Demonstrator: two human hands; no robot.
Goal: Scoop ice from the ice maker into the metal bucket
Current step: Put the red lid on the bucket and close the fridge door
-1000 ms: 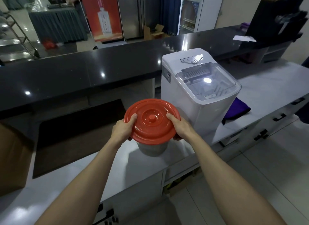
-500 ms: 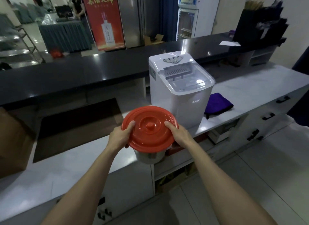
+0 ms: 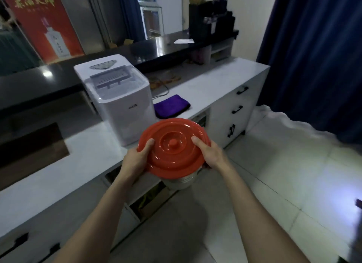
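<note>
The left hand point(image 3: 137, 161) and the right hand point(image 3: 210, 155) grasp the metal bucket point(image 3: 181, 181) from opposite sides, at the centre of the frame. Each thumb lies flat on the red lid point(image 3: 172, 147), and the fingers curl under its rim, mostly hidden. Neither hand is released or clenched empty; both are closed round the load.

The bucket is carried in the air in front of the white counter point(image 3: 205, 82), above the floor. It is roughly upright: its long axis runs top to bottom, the lid faces up and tips slightly toward the lower right, and only a band of ribbed metal shows beneath it.

The ice maker point(image 3: 115, 94) stands on the counter up and left of the bucket, lid down, with a purple cloth point(image 3: 171, 106) just to its right.
</note>
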